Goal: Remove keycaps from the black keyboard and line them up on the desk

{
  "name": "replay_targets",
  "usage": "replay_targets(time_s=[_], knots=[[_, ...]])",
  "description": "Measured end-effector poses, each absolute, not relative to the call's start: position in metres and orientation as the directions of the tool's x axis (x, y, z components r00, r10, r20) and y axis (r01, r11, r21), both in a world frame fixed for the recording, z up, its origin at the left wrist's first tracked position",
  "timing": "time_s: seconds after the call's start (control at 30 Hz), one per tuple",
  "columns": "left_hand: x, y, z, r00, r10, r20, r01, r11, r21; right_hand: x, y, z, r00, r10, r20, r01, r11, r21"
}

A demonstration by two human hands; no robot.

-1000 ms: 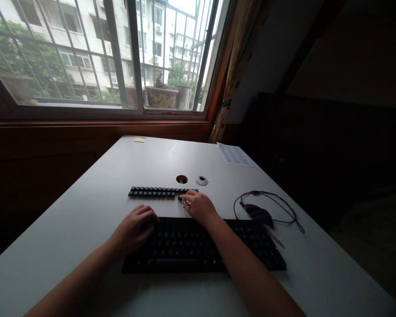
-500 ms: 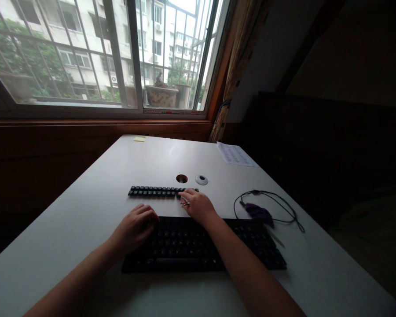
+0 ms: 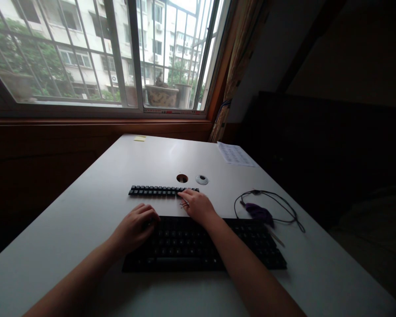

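Note:
A black keyboard (image 3: 181,244) lies in front of me. My left hand (image 3: 137,226) curls its fingers over the keyboard's upper left corner, with the fingertips partly hidden in shadow. Beyond the keyboard, two rows of black keycaps (image 3: 153,191) are lined up on the desk. My right hand (image 3: 199,207) reaches across the keyboard to the right part of these rows, its thumb and index finger closed at a keycap in the near row. Thin wire prongs of a keycap puller (image 3: 184,204) stick out from under its curled fingers.
The white desk (image 3: 86,207) has a cable hole (image 3: 182,178) and its round cover (image 3: 202,179) beyond the keycaps. A coiled black cable (image 3: 288,209) and dark purple cloth (image 3: 259,213) lie at right. Printed paper (image 3: 236,154) and yellow sticky notes (image 3: 140,138) are at the far edge.
Hardly anything differs. The right thumb and index finger have shifted very slightly at the near row of keycaps; the left hand stays at the keyboard's corner.

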State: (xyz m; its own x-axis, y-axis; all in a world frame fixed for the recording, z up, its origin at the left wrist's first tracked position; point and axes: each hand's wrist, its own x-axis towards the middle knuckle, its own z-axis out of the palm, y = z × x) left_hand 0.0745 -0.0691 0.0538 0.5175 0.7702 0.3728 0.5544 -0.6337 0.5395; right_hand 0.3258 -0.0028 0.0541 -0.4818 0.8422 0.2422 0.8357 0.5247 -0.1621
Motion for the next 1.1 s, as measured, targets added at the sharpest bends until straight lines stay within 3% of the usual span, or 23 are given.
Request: replay_targets(time_s=[1.1], knots=[[0.0745,-0.0687,0.0514,0.519,0.772,0.367,0.552,-0.631,0.545,0.3221,-0.0032,0.0529,-0.480,0.852,0.207,0.852,0.509,-0.119]])
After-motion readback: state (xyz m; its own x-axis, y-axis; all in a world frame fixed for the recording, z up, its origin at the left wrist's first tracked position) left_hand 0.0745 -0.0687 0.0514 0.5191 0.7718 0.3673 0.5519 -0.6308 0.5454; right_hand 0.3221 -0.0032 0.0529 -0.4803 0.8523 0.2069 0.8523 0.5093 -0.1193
